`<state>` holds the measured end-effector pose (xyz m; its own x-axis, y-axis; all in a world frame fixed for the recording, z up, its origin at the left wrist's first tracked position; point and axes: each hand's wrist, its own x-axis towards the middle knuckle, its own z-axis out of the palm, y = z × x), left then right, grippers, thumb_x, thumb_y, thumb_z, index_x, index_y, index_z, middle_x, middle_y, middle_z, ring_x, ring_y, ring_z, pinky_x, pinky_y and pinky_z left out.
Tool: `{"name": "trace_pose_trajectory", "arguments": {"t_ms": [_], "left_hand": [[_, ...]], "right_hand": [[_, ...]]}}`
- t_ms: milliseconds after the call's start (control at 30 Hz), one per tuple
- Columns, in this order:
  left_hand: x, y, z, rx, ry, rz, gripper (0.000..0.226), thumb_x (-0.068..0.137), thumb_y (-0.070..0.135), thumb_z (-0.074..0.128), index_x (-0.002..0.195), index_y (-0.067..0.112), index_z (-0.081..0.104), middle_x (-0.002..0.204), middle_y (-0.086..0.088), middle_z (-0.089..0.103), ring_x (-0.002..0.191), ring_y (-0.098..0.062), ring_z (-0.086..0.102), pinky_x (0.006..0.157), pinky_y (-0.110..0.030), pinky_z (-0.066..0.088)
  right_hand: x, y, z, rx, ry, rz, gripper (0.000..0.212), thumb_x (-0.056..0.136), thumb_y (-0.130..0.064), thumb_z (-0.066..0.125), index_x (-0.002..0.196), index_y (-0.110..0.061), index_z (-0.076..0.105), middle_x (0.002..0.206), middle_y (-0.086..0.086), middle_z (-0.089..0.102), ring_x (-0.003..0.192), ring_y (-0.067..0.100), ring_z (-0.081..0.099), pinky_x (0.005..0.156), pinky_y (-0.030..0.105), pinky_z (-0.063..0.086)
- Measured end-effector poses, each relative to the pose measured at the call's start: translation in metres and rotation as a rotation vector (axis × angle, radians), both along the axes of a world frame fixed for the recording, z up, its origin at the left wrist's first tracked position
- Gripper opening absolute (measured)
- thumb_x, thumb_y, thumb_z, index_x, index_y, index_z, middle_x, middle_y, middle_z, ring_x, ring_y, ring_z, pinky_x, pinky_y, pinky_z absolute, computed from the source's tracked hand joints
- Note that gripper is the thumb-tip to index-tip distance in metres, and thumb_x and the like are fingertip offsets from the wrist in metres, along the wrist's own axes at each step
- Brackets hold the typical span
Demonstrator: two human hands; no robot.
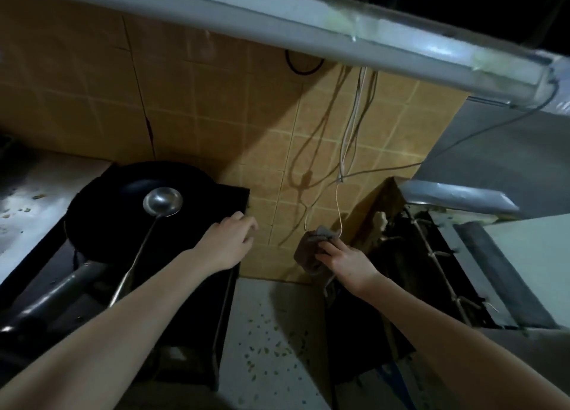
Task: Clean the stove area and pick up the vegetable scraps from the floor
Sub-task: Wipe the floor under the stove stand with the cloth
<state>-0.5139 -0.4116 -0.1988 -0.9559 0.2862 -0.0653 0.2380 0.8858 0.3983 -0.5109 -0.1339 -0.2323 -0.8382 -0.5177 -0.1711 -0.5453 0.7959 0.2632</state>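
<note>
A black stove (pixel 197 286) stands at the left with a black wok (pixel 123 206) on it. A metal ladle (pixel 160 204) lies in the wok. My left hand (pixel 228 243) rests on the stove's far right corner, fingers loosely bent, holding nothing. My right hand (pixel 342 258) grips a grey-brown cloth (pixel 311 249) in front of the tiled wall, in the gap right of the stove. Small green vegetable scraps (pixel 271 348) lie scattered on the pale floor between the stove and the dark unit at the right.
A steel counter (pixel 27 206) with a few scraps lies left of the stove. Cables (pixel 348 138) hang down the tan tiled wall. A dark open unit (pixel 431 270) and a grey appliance stand at the right. A hood edge (pixel 339 30) runs overhead.
</note>
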Motion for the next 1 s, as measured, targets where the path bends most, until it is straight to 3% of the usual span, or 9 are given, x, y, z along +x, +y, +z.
{"name": "trace_pose_trajectory", "arguments": {"t_ms": [233,567,800,1000], "left_hand": [[0.003,0.054,-0.030,-0.018,-0.042,0.115,0.027,0.098,0.027,0.041,0.124,0.023,0.047,0.123,0.000,0.046,0.111,-0.021,0.050,0.093,-0.037,0.040],[0.003,0.065,-0.091,-0.050,-0.079,0.194,0.029,0.097,0.026,0.041,0.125,0.023,0.046,0.127,-0.001,0.047,0.115,-0.021,0.049,0.092,-0.036,0.039],[-0.016,0.092,-0.186,-0.066,0.037,0.218,0.030,0.097,0.022,0.040,0.126,0.021,0.047,0.123,-0.003,0.049,0.112,-0.024,0.048,0.094,-0.039,0.040],[-0.044,0.120,-0.306,-0.268,0.091,0.220,0.033,0.094,0.021,0.044,0.127,0.018,0.044,0.127,-0.007,0.047,0.117,-0.028,0.045,0.099,-0.042,0.038]], "right_hand": [[-0.025,0.040,-0.024,-0.031,-0.070,0.075,0.048,0.090,-0.002,0.045,0.137,-0.013,0.041,0.145,0.007,0.031,0.136,0.032,0.023,0.099,0.042,0.045],[-0.048,0.047,-0.090,-0.050,-0.166,0.050,0.046,0.092,-0.003,0.042,0.136,-0.015,0.043,0.145,0.004,0.030,0.134,0.031,0.026,0.095,0.042,0.046],[-0.070,0.039,-0.196,-0.092,-0.160,0.006,0.044,0.091,-0.003,0.046,0.133,-0.015,0.046,0.144,0.005,0.032,0.134,0.029,0.026,0.097,0.041,0.046],[-0.098,0.051,-0.327,-0.128,-0.182,-0.046,0.042,0.090,-0.002,0.049,0.130,-0.013,0.047,0.141,0.007,0.033,0.132,0.032,0.028,0.092,0.041,0.046]]}}
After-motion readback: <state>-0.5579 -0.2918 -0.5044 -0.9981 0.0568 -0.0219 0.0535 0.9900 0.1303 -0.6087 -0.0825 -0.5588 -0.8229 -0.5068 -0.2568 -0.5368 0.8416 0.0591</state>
